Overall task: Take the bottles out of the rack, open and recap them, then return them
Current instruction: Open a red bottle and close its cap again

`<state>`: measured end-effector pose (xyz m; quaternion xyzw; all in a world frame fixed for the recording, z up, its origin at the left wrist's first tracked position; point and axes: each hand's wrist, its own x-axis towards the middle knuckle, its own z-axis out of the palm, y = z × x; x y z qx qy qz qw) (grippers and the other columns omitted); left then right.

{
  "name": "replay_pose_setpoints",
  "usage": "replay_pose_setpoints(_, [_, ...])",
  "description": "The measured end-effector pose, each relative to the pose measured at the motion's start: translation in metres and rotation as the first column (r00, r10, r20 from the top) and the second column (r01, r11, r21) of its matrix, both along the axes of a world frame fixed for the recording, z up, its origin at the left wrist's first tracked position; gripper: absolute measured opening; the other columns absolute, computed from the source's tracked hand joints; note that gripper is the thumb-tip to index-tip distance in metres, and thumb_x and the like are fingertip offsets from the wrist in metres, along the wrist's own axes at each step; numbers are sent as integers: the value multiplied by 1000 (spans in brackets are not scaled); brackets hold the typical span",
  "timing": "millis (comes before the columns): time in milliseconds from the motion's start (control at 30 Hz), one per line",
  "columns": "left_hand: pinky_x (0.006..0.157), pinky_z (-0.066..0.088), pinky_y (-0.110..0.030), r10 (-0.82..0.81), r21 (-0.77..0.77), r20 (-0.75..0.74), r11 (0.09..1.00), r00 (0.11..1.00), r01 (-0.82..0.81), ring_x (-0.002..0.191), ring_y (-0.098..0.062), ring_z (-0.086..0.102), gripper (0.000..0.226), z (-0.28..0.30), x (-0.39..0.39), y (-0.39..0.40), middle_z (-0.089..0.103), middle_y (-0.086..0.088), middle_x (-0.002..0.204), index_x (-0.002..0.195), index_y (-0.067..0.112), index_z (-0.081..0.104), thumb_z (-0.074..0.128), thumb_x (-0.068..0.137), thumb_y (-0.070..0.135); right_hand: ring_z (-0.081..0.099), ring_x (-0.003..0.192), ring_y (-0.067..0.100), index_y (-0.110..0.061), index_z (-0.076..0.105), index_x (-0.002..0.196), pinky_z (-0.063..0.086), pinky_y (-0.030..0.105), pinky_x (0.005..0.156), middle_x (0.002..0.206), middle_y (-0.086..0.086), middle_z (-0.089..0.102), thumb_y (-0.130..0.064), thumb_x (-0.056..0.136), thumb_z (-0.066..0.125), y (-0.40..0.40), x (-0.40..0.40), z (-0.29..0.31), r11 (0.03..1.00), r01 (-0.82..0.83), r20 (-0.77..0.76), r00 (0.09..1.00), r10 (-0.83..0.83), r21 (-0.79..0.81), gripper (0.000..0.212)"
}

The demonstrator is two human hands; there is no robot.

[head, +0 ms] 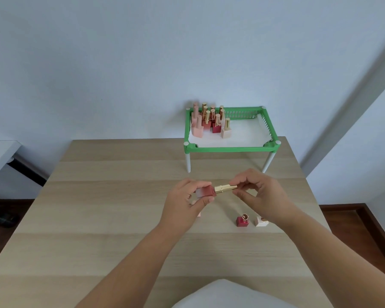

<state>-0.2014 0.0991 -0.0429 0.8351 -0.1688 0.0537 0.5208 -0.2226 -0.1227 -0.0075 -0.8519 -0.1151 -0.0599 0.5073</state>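
I hold a small pink-to-red square bottle (206, 192) sideways above the table. My left hand (182, 205) grips its body, and my right hand (260, 196) pinches its gold cap (225, 188), which sits on the bottle's neck. A dark red bottle (242, 220) and a cream bottle (261, 221) stand on the table under my right wrist. A pale pink bottle (198, 213) is mostly hidden behind my left hand. The green rack (229, 149) stands at the back of the table with several capped bottles (211, 121) grouped in its left half.
The rack has a white liner (245, 132) and stands on white legs (188, 162). The wooden table (120, 218) ends at its right edge near a wall. A white desk (0, 154) stands to the left.
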Motion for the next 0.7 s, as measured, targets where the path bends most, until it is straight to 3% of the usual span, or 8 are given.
replay_pose_setpoints(167, [57, 42, -1, 7, 3, 8, 1000, 1000, -7, 86, -4, 56, 32, -3, 0, 1, 57, 16, 88, 107, 36, 69, 78, 77, 29, 63, 75, 2, -32, 70, 90, 47, 8, 71, 79, -10, 69, -13, 78, 75, 1, 0, -1, 1000, 30, -25, 999, -30, 3, 23])
replay_pose_setpoints(300, [60, 42, -1, -1, -3, 14, 1000, 1000, 2, 90, -3, 58, 32, -3, 0, 0, 61, 16, 92, 106, 36, 69, 78, 77, 29, 64, 88, 6, -29, 70, 97, 50, 15, 81, 91, -9, 69, -17, 73, 79, -1, -1, -1, 1000, 22, -12, 1000, -22, -14, 28])
replay_pose_setpoints(400, [60, 42, 0, -13, -22, 10, 1000, 1000, 13, 91, -3, 59, 32, -4, 0, -1, 62, 15, 93, 106, 35, 70, 79, 77, 26, 65, 88, 13, -22, 72, 94, 52, 23, 83, 92, -2, 69, -10, 75, 77, -2, -1, -1, 1000, -9, 4, 1000, 9, -27, 24])
replay_pose_setpoints(567, [60, 42, -1, -12, -13, 17, 1000, 1000, 12, 91, -3, 58, 33, -4, 1, -2, 61, 18, 94, 106, 35, 70, 79, 77, 24, 64, 73, 3, -36, 72, 85, 48, 9, 69, 78, -15, 70, -18, 77, 75, 1, 2, -3, 999, 43, -31, 999, -43, -11, 19])
replay_pose_setpoints(700, [69, 41, -4, -4, 12, 26, 1000, 1000, 4, 94, -4, 59, 33, -4, 2, -3, 62, 19, 95, 106, 38, 69, 79, 77, 27, 64, 82, 7, -35, 71, 95, 51, 16, 77, 85, -10, 69, -29, 71, 78, -2, 2, -1, 1000, 22, -6, 1000, -23, -20, 26])
